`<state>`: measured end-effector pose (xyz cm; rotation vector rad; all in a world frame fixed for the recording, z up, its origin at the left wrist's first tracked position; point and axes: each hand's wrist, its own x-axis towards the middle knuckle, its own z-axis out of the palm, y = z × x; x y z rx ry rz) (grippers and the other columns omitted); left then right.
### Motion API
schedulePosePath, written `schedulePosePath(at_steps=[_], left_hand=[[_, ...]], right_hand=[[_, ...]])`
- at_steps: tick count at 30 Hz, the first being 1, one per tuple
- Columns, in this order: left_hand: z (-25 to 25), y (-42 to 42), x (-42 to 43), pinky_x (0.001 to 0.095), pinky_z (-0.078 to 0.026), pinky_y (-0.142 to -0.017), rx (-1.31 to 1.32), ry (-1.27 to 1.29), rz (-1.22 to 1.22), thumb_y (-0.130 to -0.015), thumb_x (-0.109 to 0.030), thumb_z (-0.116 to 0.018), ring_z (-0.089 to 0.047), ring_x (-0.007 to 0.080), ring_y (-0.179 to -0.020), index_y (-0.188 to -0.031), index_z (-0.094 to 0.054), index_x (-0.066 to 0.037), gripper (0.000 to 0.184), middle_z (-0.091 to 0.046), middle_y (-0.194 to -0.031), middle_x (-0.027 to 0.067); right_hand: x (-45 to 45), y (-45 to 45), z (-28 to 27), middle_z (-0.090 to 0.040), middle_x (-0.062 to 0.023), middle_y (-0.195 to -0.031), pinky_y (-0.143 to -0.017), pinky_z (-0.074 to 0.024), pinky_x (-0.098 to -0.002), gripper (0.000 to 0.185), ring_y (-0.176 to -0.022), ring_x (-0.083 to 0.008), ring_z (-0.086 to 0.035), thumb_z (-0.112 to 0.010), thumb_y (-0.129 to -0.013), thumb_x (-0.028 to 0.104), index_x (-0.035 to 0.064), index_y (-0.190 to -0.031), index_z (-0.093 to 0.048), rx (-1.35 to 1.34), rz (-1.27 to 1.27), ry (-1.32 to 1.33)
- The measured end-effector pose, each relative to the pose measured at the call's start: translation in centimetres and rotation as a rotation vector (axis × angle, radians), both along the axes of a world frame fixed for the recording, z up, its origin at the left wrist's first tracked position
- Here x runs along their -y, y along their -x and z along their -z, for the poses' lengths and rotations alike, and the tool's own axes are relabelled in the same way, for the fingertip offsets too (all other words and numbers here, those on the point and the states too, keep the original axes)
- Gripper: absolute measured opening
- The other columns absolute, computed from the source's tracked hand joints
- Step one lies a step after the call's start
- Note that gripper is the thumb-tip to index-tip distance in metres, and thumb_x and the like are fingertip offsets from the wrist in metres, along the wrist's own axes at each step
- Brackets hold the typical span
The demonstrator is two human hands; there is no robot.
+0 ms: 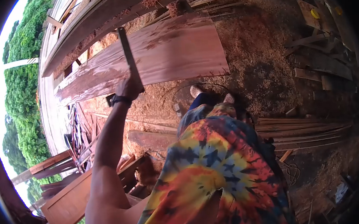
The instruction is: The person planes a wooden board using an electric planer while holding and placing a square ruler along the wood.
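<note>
My left hand (pixel 128 89), with a dark band on its wrist, is closed around the near end of a carpenter's square (pixel 128 53). The square's long dark blade lies across a wide reddish plank (pixel 179 49), reaching towards its far edge. A short dark part shows beside the wrist, though the fingers hide most of that corner. Wavy grain and darker rough patches mark the plank's face. My right hand is out of view.
Beyond the plank runs a thick beam (pixel 139 10) strewn with shavings. Sawdust covers the ground (pixel 250 48) around my feet. Long strips of wood (pixel 301 130) lie at the right, and a wooden panel (pixel 67 203) stands at lower left. A thin cable (pixel 292 173) lies at lower right.
</note>
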<state>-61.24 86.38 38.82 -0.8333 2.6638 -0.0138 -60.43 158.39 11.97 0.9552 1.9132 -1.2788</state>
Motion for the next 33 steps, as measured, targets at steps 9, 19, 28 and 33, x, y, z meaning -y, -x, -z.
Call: schedulePosePath(at_steps=[9, 19, 28, 33], left_hand=[[3.6, 11.4, -9.0, 0.0526, -0.058, -0.07, 0.162, -0.093, 0.254, -0.082, -0.027, -0.07, -0.073, 0.043, -0.082, -0.106, -0.055, 0.001, 0.04, -0.073, -0.086, 0.0239], [5.8, 13.3, -10.4, 0.0539, -0.057, -0.068, 0.248, -0.115, 0.27, -0.086, -0.036, -0.069, -0.072, 0.046, -0.078, -0.15, -0.003, 0.023, 0.109, -0.071, -0.085, 0.0304], [4.1, 14.9, -13.4, 0.0528, -0.058, -0.082, 0.382, -0.021, 0.144, -0.081, -0.028, -0.075, -0.073, 0.0428, -0.094, -0.101, -0.073, -0.003, 0.032, -0.074, -0.095, 0.0251], [4.5, 14.5, -12.2, 0.0559, -0.057, -0.076, 0.44, -0.06, 0.217, -0.085, -0.041, -0.073, -0.071, 0.0478, -0.089, -0.125, -0.055, 0.004, 0.062, -0.072, -0.091, 0.029]], right_hand=[[1.2, 1.2, 1.3, -0.058, -0.0085, -0.135, -0.079, -0.0523, -0.039, 0.086, -0.101, -0.0191, -0.061, -0.083, -0.084, 0.035, 0.0111, -0.156, -0.043, -0.097, -0.121, -0.12], [3.7, 0.5, 3.1, -0.062, -0.0051, -0.119, -0.067, -0.0501, -0.0351, 0.076, -0.088, -0.0165, -0.062, -0.081, -0.087, 0.034, 0.0181, -0.151, -0.043, 0.208, 0.068, 0.052], [2.2, -7.8, 11.5, -0.061, -0.0023, -0.102, -0.053, -0.0444, -0.033, 0.067, -0.067, -0.0131, -0.055, -0.081, -0.088, 0.034, 0.0189, -0.144, -0.047, 0.187, 0.278, -0.005], [2.5, -7.5, 10.5, -0.063, -0.0058, -0.119, -0.072, -0.0517, -0.0388, 0.076, -0.088, -0.019, -0.063, -0.083, -0.084, 0.043, 0.0124, -0.146, -0.052, 0.308, 0.28, 0.005]])
